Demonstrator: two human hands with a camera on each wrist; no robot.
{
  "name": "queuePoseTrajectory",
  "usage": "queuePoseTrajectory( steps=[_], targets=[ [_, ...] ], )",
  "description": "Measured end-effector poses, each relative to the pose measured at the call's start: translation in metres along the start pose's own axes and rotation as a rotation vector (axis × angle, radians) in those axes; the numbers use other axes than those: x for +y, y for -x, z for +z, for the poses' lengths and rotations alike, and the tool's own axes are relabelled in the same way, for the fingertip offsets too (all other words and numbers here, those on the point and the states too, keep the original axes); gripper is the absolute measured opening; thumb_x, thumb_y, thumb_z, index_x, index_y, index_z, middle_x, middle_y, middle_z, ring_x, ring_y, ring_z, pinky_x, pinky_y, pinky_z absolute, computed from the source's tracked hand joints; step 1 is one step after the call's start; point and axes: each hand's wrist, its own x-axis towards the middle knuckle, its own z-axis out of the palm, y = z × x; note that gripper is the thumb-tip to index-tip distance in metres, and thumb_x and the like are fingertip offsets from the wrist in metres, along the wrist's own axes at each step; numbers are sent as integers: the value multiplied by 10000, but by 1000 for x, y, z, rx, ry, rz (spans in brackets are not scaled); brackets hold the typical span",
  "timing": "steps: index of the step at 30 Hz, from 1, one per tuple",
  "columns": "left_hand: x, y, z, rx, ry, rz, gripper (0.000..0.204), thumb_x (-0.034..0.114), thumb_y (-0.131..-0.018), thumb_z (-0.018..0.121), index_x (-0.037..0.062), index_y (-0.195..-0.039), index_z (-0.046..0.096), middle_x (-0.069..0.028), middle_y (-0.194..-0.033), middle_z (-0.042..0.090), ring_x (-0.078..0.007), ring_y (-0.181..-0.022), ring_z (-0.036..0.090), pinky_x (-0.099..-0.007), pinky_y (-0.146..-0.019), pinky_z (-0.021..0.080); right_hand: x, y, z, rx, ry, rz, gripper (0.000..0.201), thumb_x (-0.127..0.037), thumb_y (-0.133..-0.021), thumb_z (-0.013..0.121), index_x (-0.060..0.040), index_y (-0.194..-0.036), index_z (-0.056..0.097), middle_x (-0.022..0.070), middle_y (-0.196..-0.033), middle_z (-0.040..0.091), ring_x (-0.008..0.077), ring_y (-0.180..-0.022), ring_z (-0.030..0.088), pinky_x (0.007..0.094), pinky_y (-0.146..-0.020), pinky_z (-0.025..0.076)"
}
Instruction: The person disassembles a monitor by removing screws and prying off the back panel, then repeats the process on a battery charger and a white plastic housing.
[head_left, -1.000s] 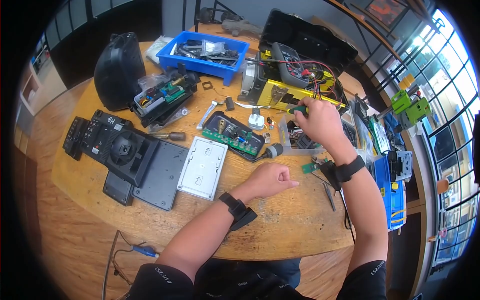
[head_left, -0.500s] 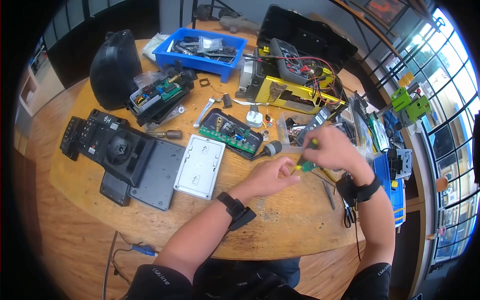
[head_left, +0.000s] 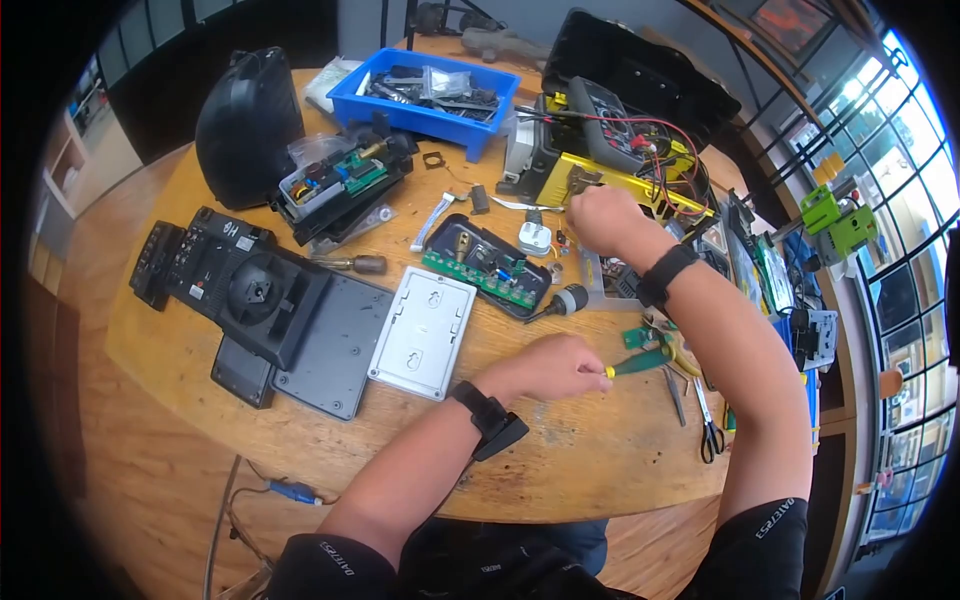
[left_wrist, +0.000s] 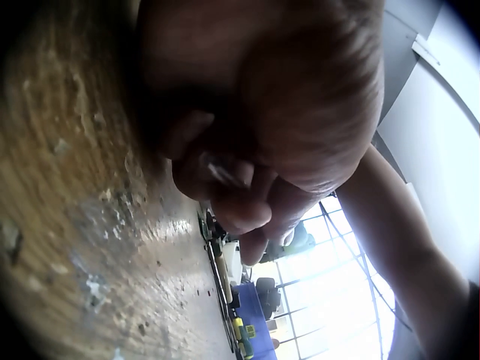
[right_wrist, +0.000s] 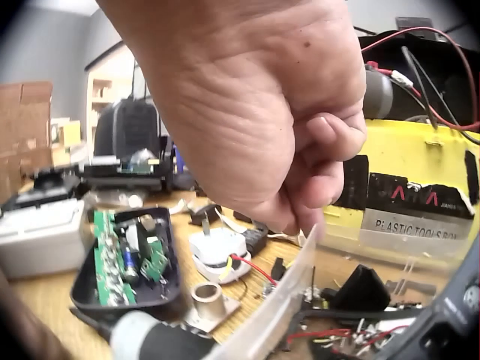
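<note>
My left hand [head_left: 545, 368] is low over the wooden table and grips a screwdriver [head_left: 640, 362] near its yellow collar. The green handle points right, away from the fingers. In the left wrist view, a shiny bit shows between the curled fingers [left_wrist: 241, 214]. My right hand [head_left: 605, 218] is at the far side of the table, in front of the yellow toolbox [head_left: 590, 180]. Its curled fingers pinch the corner rim of a clear plastic bin [right_wrist: 304, 262] holding small black parts and wires. The forearm hides part of that bin in the head view.
A black shell with a green circuit board [head_left: 485, 285], a white plug adapter [head_left: 535, 236] and a grey-black tool [head_left: 562, 302] lie left of the bin. A white panel [head_left: 424, 335] is left of my left hand. Scissors [head_left: 710, 430] and tweezers [head_left: 676, 395] lie at right.
My right hand carried the screwdriver down from the toolbox to my left hand, which now holds it. The right hand then moved back up to the clear bin.
</note>
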Motion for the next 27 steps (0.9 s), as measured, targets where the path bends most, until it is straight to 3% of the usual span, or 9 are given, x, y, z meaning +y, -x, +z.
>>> queuePoseTrajectory(
  steps=[1,7,18,27],
  targets=[
    [1,0,-1,-3,-124,47,312,362,-974,736,64,-935,818,-88,-676,669,-187,-633,604,-342,-622,465,-3,-4,1,-52,62,-33,217,-164,-884,748,-67,-1072,797,171,-1121,773,337,-1057,756,441,-890,612],
    [-7,-1,5,24,-100,27,325,416,-944,738,109,-978,838,-122,-703,686,-270,-659,638,-401,-635,473,-14,-16,9,-147,254,-83,218,-188,-856,802,-114,-1061,808,115,-1118,787,292,-1042,767,385,-851,617],
    [-4,0,4,56,-77,15,293,386,-941,743,108,-954,835,-128,-694,679,-281,-649,640,-411,-641,474,-23,-17,12,-131,255,10,168,-137,-878,755,-135,-1030,825,87,-1058,805,265,-1026,776,359,-835,616],
    [-7,-2,4,63,-95,25,305,379,-948,742,84,-956,816,-144,-709,673,-300,-661,637,-418,-648,478,-13,-21,22,-41,137,151,217,-180,-840,824,-112,-1046,822,114,-1096,800,282,-1054,772,374,-863,619]
  ],
)
